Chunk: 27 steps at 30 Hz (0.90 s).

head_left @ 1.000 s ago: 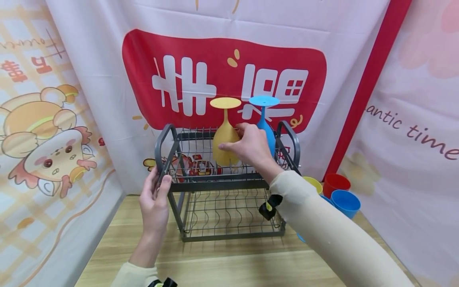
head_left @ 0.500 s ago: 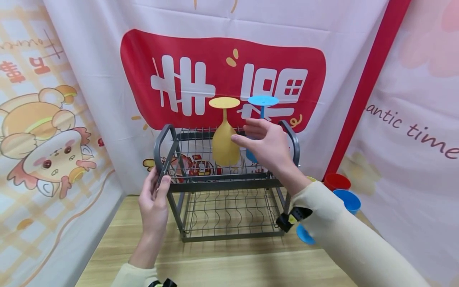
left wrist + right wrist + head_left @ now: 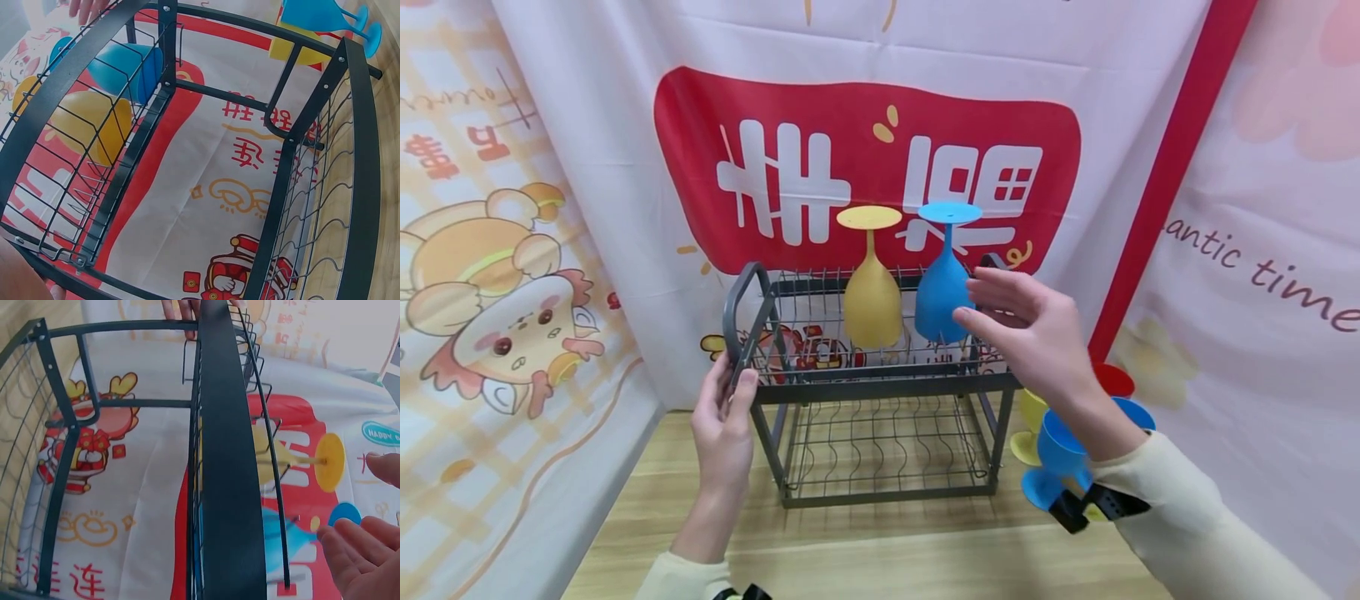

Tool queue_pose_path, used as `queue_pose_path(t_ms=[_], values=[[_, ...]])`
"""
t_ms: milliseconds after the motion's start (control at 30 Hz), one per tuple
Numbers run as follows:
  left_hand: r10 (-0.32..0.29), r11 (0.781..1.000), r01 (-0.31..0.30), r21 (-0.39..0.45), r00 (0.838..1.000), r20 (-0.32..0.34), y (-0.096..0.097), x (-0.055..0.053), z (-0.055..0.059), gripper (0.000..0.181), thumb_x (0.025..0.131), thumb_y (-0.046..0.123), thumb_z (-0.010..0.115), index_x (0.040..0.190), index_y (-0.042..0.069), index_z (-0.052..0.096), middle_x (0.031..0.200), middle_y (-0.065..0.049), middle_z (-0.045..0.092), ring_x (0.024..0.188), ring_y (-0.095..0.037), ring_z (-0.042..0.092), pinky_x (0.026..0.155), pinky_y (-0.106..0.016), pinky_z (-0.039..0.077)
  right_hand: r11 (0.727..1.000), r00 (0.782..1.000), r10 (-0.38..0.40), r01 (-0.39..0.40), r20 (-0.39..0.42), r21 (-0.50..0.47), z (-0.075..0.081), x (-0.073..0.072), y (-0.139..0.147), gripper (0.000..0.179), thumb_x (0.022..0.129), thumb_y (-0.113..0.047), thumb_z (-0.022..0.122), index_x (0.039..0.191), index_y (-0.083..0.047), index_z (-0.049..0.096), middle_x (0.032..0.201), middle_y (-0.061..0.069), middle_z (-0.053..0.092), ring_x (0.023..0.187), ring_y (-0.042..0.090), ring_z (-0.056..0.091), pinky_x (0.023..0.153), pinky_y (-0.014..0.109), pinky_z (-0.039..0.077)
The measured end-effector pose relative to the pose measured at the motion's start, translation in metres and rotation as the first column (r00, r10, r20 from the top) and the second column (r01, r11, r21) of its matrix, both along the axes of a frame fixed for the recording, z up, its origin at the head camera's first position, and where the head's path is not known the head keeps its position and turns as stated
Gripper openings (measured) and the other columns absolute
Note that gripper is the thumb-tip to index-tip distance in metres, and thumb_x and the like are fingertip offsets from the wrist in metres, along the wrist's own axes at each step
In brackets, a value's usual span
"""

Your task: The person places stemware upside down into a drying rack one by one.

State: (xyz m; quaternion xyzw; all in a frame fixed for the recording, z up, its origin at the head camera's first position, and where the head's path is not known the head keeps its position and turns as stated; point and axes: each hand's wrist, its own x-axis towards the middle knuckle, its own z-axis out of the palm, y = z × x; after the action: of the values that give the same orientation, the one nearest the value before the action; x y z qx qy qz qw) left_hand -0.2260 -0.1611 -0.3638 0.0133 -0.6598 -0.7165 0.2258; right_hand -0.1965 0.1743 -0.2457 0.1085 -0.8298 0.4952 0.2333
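Observation:
On the upper tier of a dark two-tier dish rack (image 3: pixel 880 386), a yellow goblet (image 3: pixel 872 304) and a blue goblet (image 3: pixel 942 296) stand upside down side by side, feet upward. My left hand (image 3: pixel 724 425) grips the rack's left upper corner, thumb in front and fingers around the side. Just right of the blue goblet is my right hand (image 3: pixel 1037 333), fingers extended and holding nothing; whether it touches the goblet is unclear. Seen from the right wrist, the right hand (image 3: pixel 362 550) is beside the goblets' feet, its fingers apart.
Right of the rack, several more cups stand on the wooden table (image 3: pixel 865 550): a blue goblet (image 3: pixel 1060 442), a yellow goblet (image 3: pixel 1033 408) and a red cup (image 3: pixel 1112 381), partly behind my right forearm. A printed curtain (image 3: pixel 602 167) hangs behind the rack.
My right hand has let go of the yellow goblet and moved right, past the front of the blue goblet. The left hand stays on the rack, and both goblets keep their places.

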Motion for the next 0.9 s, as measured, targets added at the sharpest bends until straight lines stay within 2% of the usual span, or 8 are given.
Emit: queue_pose_path(t_ms=[233, 467, 633, 700, 900], values=[[-0.004, 1.000, 0.004, -0.005, 1.000, 0.008, 0.000, 0.000, 0.000, 0.058, 0.106, 0.039, 0.065, 0.160, 0.026, 0.046, 0.148, -0.002, 0.057, 0.132, -0.011, 0.056, 0.111, -0.012, 0.046, 0.997, 0.997, -0.070, 0.071, -0.033, 0.005, -0.014, 0.018, 0.030, 0.057, 0.096, -0.041, 0.078, 0.149, -0.027, 0.061, 0.144, -0.002, 0.070, 0.127, 0.019, 0.071, 0.094, 0.011, 0.056], [-0.007, 1.000, 0.007, -0.007, 1.000, 0.022, 0.001, 0.001, 0.001, 0.058, 0.107, 0.036, 0.064, 0.161, 0.025, 0.045, 0.152, -0.002, 0.055, 0.135, -0.010, 0.053, 0.116, -0.014, 0.045, 0.991, 0.990, -0.133, 0.134, -0.043, 0.013, -0.034, 0.033, 0.058, 0.053, 0.099, -0.034, 0.076, 0.149, -0.026, 0.061, 0.143, 0.002, 0.070, 0.117, 0.001, 0.071, 0.091, 0.011, 0.057], [-0.009, 1.000, 0.009, -0.014, 0.999, 0.039, -0.001, 0.002, 0.001, 0.060, 0.107, 0.039, 0.063, 0.162, 0.026, 0.043, 0.158, -0.001, 0.053, 0.140, -0.011, 0.050, 0.126, -0.030, 0.041, 0.983, 0.983, -0.180, 0.180, -0.021, 0.020, -0.049, 0.039, 0.076, 0.056, 0.098, -0.033, 0.077, 0.150, -0.026, 0.060, 0.143, 0.001, 0.070, 0.114, -0.006, 0.068, 0.092, 0.008, 0.055], [-0.007, 1.000, 0.008, -0.018, 0.999, 0.040, -0.001, 0.002, 0.001, 0.061, 0.107, 0.040, 0.063, 0.162, 0.026, 0.043, 0.158, -0.001, 0.053, 0.141, -0.011, 0.049, 0.127, -0.032, 0.040, 0.981, 0.982, -0.191, 0.191, -0.008, 0.017, -0.055, 0.040, 0.082, 0.057, 0.098, -0.033, 0.078, 0.151, -0.026, 0.059, 0.143, 0.000, 0.070, 0.114, -0.006, 0.068, 0.091, 0.007, 0.055], [0.009, 1.000, -0.009, -0.021, 1.000, 0.018, 0.001, 0.004, 0.000, 0.058, 0.107, 0.039, 0.063, 0.161, 0.027, 0.045, 0.155, -0.001, 0.054, 0.138, -0.011, 0.050, 0.115, -0.016, 0.045, 0.982, 0.981, -0.191, 0.191, 0.023, -0.002, -0.068, 0.040, 0.097, 0.059, 0.098, -0.029, 0.078, 0.153, -0.025, 0.057, 0.142, -0.004, 0.069, 0.116, -0.005, 0.067, 0.092, 0.005, 0.053]])
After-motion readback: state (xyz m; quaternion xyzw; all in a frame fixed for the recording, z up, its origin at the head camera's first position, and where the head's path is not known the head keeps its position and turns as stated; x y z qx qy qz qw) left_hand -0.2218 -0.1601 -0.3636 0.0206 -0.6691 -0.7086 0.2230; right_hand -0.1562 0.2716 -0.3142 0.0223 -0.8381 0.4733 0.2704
